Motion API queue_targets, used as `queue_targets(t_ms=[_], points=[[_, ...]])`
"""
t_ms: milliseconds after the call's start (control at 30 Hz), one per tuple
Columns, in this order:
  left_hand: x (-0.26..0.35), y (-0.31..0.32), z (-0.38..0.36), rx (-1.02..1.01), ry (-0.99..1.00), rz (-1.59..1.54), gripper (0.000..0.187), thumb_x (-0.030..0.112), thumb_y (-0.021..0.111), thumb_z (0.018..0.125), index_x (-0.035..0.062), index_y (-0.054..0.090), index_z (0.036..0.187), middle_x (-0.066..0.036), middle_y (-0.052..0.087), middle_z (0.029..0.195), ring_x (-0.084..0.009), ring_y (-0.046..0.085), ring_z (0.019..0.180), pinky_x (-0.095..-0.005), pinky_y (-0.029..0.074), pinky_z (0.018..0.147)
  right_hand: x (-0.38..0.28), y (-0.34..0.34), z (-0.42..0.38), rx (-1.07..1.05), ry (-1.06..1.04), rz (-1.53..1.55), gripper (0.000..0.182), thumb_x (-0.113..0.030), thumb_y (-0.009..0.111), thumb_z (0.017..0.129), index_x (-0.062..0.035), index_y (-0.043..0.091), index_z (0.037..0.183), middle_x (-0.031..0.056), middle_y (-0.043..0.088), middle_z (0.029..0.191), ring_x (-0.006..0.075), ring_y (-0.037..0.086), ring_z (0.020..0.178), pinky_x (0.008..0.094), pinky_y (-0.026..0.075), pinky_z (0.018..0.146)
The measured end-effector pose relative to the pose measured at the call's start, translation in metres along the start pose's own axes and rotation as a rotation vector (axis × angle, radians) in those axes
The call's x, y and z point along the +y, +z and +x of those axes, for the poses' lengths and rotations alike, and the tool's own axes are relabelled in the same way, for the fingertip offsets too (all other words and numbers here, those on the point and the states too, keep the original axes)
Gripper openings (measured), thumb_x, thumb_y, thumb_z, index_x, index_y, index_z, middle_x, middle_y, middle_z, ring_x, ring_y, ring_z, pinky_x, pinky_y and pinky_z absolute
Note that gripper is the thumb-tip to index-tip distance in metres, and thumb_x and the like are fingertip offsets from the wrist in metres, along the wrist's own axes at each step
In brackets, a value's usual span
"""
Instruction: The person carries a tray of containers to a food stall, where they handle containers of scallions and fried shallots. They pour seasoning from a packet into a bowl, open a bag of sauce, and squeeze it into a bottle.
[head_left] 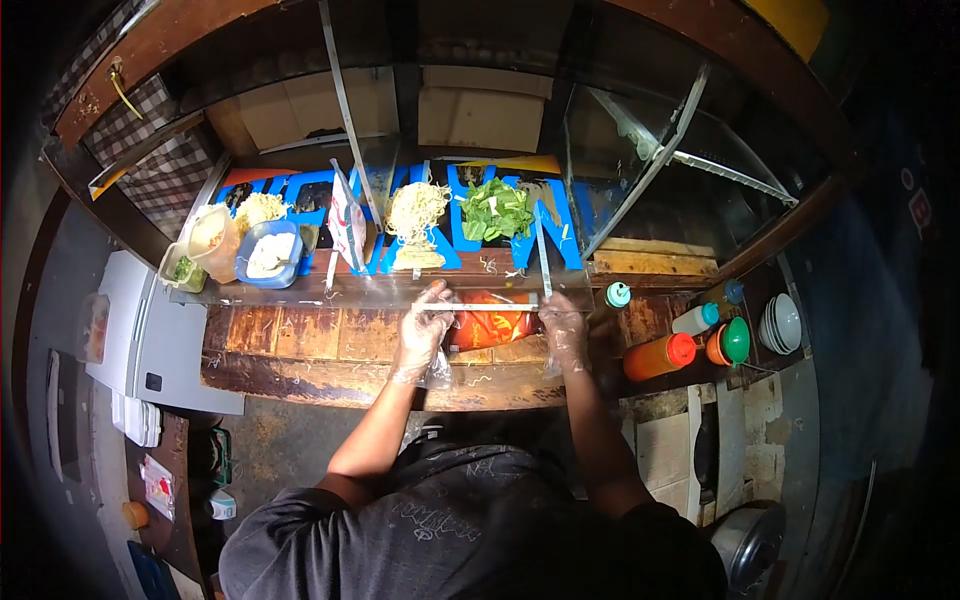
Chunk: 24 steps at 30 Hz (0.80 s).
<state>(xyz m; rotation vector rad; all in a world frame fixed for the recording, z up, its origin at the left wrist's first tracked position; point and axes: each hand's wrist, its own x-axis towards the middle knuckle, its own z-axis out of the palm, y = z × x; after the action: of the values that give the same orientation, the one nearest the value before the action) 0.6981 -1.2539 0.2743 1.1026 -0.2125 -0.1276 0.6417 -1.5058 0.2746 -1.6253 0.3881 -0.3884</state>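
Observation:
My left hand [420, 335], in a clear plastic glove, grips the lower left corner of a glass panel [482, 307] with white edge strips. My right hand [563, 335], gloved too, is closed on its lower right corner. Between my hands an orange-red plastic packet [490, 322] lies on the wooden counter, partly behind the panel's bottom strip. Beyond the panel, inside the case, are a heap of noodles [418, 210] and a pile of green leaves [497, 210]. A white printed bag [346, 220] stands left of the noodles.
A blue tub [270, 272] with white contents and a clear container [212, 240] sit at left. On the right stand an orange squeeze bottle [660, 357], a green-lidded container [734, 341] and stacked bowls [780, 324]. The wooden counter [300, 335] bears noodle scraps.

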Motion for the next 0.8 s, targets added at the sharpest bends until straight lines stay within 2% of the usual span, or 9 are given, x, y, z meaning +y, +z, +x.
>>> queue_targets(t_ms=[33,67,133,167,400,500,633,733,800], points=[[0.005,0.001,-0.003,-0.020,-0.021,0.010,0.054,-0.011,0.055,0.087,-0.0030,0.044,0.140,-0.014,0.057,0.128,-0.0187,0.059,0.110,-0.0280,0.049,0.092,0.003,0.000,-0.001,0.001,-0.031,0.095,0.029,-0.007,0.063,0.091,0.0012,0.063,0.118,0.0001,0.064,0.096,0.0078,0.057,0.086,0.0230,0.047,0.079],[0.009,0.002,-0.005,-0.040,-0.044,0.020,0.057,-0.012,0.053,0.087,-0.0028,0.043,0.141,-0.015,0.055,0.132,-0.0193,0.057,0.115,-0.0283,0.048,0.096,0.005,-0.002,-0.001,0.002,-0.029,0.096,0.029,-0.007,0.063,0.091,0.0012,0.063,0.118,0.0001,0.064,0.096,0.0078,0.057,0.086,0.0230,0.047,0.079],[0.007,-0.003,-0.007,-0.059,-0.052,-0.008,0.057,-0.013,0.053,0.086,-0.0031,0.043,0.141,-0.015,0.055,0.132,-0.0194,0.057,0.115,-0.0287,0.049,0.096,0.002,-0.005,-0.002,-0.060,-0.027,0.335,0.046,0.000,0.061,0.087,0.0049,0.052,0.132,0.0049,0.062,0.114,0.0125,0.059,0.100,0.0245,0.048,0.089],[0.005,-0.005,-0.007,-0.077,-0.055,-0.040,0.056,-0.013,0.054,0.086,-0.0035,0.043,0.141,-0.015,0.055,0.133,-0.0196,0.058,0.115,-0.0291,0.049,0.096,0.001,-0.007,-0.004,-0.094,0.021,0.477,0.049,0.002,0.061,0.083,0.0054,0.052,0.132,0.0071,0.061,0.117,0.0151,0.059,0.104,0.0268,0.049,0.090],[0.041,0.015,-0.018,-0.046,-0.153,-0.040,0.052,-0.008,0.054,0.088,-0.0038,0.045,0.139,-0.014,0.056,0.132,-0.0205,0.058,0.116,-0.0301,0.049,0.100,-0.016,-0.009,-0.017,-0.069,0.082,0.520,0.055,-0.002,0.057,0.078,0.0072,0.051,0.132,0.0125,0.059,0.123,0.0183,0.056,0.111,0.0285,0.045,0.095],[0.037,0.012,-0.023,-0.067,-0.140,-0.003,0.052,0.002,0.052,0.090,-0.0045,0.043,0.141,-0.015,0.055,0.133,-0.0219,0.058,0.117,-0.0341,0.050,0.100,-0.018,-0.009,-0.023,-0.065,0.063,0.492,0.054,-0.006,0.060,0.080,0.0043,0.052,0.132,0.0095,0.062,0.118,0.0157,0.059,0.103,0.0255,0.048,0.087],[0.042,0.011,-0.033,-0.060,-0.151,-0.091,0.049,-0.005,0.050,0.089,-0.0034,0.048,0.138,-0.013,0.057,0.131,-0.0219,0.058,0.118,-0.0324,0.048,0.100,-0.023,-0.013,-0.032,-0.047,0.083,0.487,0.053,-0.005,0.059,0.079,0.0045,0.054,0.131,0.0092,0.062,0.119,0.0153,0.057,0.103,0.0257,0.047,0.089],[0.041,0.008,-0.035,-0.070,-0.158,-0.034,0.050,0.001,0.050,0.090,-0.0046,0.045,0.140,-0.014,0.057,0.131,-0.0216,0.057,0.119,-0.0335,0.048,0.099,-0.031,-0.015,-0.040,-0.025,0.082,0.497,0.052,-0.004,0.059,0.077,0.0051,0.056,0.128,0.0089,0.063,0.117,0.0163,0.056,0.104,0.0267,0.045,0.091],[0.041,0.006,-0.034,-0.083,-0.095,0.212,0.048,-0.001,0.051,0.089,-0.0038,0.049,0.137,-0.012,0.057,0.132,-0.0206,0.057,0.119,-0.0317,0.047,0.100,-0.032,-0.017,-0.043,-0.022,0.070,0.488,0.052,-0.003,0.059,0.077,0.0050,0.056,0.128,0.0090,0.064,0.117,0.0164,0.057,0.104,0.0270,0.045,0.092]])
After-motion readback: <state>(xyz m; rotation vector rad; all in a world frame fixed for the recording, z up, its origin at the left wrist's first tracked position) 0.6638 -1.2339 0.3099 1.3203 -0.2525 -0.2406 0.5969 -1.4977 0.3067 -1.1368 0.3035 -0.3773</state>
